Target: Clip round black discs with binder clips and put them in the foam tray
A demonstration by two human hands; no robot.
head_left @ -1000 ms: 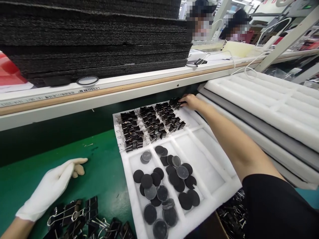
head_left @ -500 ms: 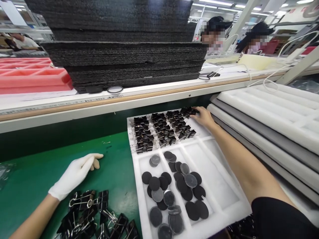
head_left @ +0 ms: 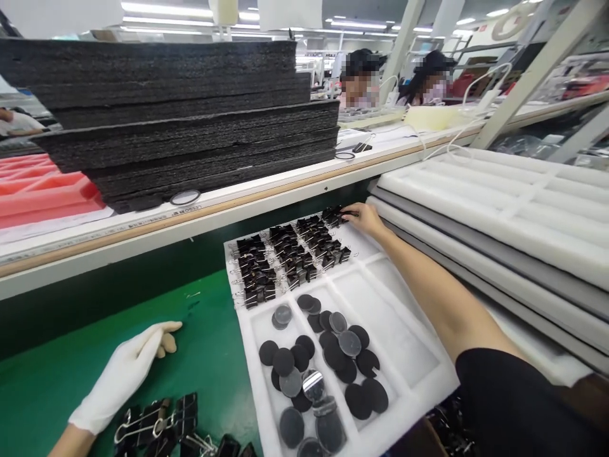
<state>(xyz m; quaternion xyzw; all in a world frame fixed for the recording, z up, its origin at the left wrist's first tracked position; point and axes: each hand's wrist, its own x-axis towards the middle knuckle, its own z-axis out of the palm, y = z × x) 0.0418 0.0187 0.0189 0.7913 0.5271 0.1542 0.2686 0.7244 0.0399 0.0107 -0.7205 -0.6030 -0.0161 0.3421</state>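
Note:
My right hand (head_left: pixel 367 219), bare, reaches to the far end of a white foam tray (head_left: pixel 254 374). Its fingers are closed on a black binder clip (head_left: pixel 346 214), partly hidden by them, at the top of the last row. Rows of black binder clips (head_left: pixel 285 251) with silver wire handles fill the tray's far part. Dark round discs (head_left: pixel 284 362), some glossy, lie loosely in two near compartments. My left hand (head_left: pixel 130 368), in a white glove with bare fingertips, rests over the green mat (head_left: pixel 209 368), index finger stretched out and nothing held. Nearest to it is a pile of larger binder clips (head_left: pixel 157 422).
White and grey foam trays (head_left: pixel 499 203) are stacked at the right. Behind the shelf edge (head_left: pixel 257 202) stand a tall stack of black foam sheets (head_left: pixel 200 133) and red foam (head_left: pixel 47 190). Two people in dark caps are farther back. More clips (head_left: pixel 447 425) lie below my right arm.
The camera view has shifted, so the tray and both hands appear farther left and the shelf stack lower. My right hand stays at the same row of clips; the left keeps its pose.

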